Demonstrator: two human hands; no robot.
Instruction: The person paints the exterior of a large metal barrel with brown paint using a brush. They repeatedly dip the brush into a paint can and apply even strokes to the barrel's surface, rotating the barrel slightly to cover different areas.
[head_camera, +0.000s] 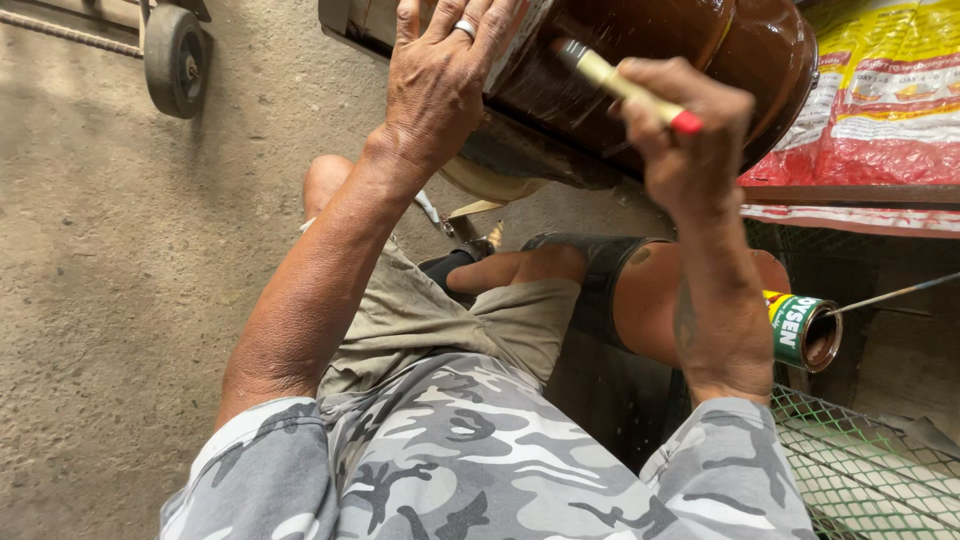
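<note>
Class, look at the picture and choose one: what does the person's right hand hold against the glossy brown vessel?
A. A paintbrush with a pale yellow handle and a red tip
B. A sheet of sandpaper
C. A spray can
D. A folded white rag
A: the right hand grips a paintbrush whose pale yellow handle ends in a red tip, its head laid on the glossy brown vessel, while the left hand rests flat on that vessel.

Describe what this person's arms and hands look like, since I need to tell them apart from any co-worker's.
Both arms are bare from the wrist to short grey camouflage sleeves. The left hand wears a plain silver ring on one finger. The right hand has no ring in view; the right forearm carries a faint dark tattoo mark.
</note>
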